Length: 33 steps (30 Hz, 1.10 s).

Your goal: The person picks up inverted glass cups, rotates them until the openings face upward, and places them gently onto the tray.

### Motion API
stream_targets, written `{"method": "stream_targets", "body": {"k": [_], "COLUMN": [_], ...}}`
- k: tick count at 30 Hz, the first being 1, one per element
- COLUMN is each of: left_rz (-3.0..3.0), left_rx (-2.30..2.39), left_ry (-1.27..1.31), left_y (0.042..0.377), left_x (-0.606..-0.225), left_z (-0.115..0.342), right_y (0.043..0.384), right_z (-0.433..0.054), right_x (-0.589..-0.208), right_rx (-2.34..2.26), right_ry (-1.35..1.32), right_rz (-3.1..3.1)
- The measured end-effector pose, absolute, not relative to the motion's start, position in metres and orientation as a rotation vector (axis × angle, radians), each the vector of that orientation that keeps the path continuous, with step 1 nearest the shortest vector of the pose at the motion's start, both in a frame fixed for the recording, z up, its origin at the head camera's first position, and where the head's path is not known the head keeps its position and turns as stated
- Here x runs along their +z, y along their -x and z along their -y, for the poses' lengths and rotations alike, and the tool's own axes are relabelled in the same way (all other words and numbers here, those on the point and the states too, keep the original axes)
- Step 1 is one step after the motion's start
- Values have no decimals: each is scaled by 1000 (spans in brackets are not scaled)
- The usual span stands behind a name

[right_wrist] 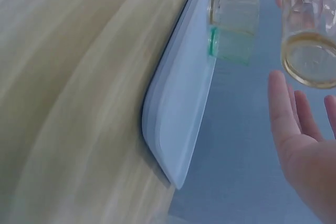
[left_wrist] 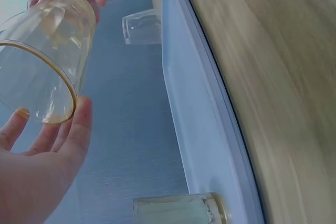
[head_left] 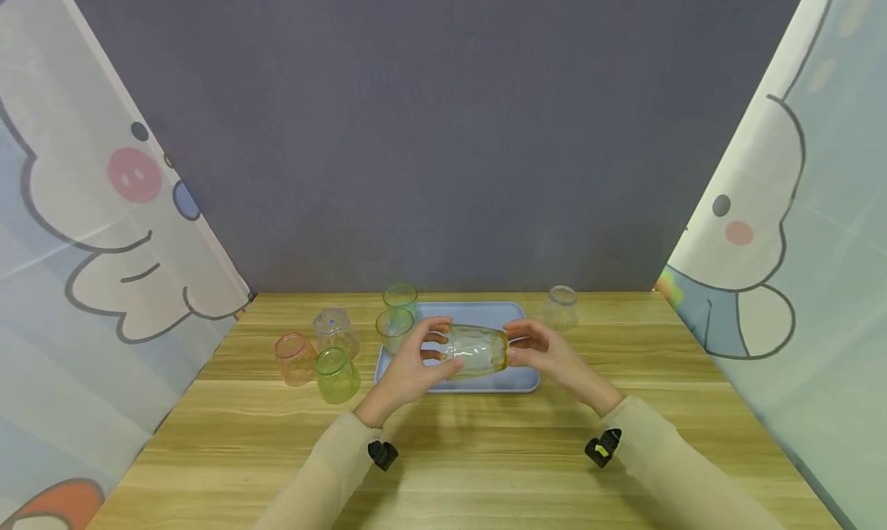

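Observation:
A clear glass with a yellow tint (head_left: 478, 350) lies sideways in the air above the blue tray (head_left: 485, 312). My left hand (head_left: 412, 368) holds it by its open rim, fingers on one side and thumb on the other. Around the base end is my right hand (head_left: 554, 360); its fingers spread near the thick yellow base (right_wrist: 310, 59), with a small gap seen in the right wrist view. Behind my left hand, a yellowish glass (head_left: 393, 328) and a green-tinted glass (head_left: 400, 295) stand at the tray's left end.
Left of the tray, a pink glass (head_left: 296, 359), a pale purple glass (head_left: 336, 333) and a lime-green glass (head_left: 337, 380) stand close together. A clear glass (head_left: 560, 314) stands beyond the tray's right end. A grey panel (head_left: 443, 145) rises behind the wooden table (head_left: 485, 468).

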<state>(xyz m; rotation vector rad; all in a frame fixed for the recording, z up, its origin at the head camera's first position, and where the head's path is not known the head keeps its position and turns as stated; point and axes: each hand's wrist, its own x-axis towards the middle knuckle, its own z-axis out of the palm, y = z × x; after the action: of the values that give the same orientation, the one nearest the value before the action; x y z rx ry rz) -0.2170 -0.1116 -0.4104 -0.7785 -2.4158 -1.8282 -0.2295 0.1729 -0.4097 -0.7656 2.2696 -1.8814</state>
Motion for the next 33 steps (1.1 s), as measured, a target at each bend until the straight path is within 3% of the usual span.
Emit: {"method": "stream_targets", "body": {"k": [33], "left_rz": [2477], "left_rx": [-1448], "left_ry": [682], "left_y": [218], "left_x": [-402], "left_z": [110], "right_y": [266], "right_z": [-214], "right_x": [-378], "right_rx": [-1236], "right_ry": [725], "right_rz": [-2889]}}
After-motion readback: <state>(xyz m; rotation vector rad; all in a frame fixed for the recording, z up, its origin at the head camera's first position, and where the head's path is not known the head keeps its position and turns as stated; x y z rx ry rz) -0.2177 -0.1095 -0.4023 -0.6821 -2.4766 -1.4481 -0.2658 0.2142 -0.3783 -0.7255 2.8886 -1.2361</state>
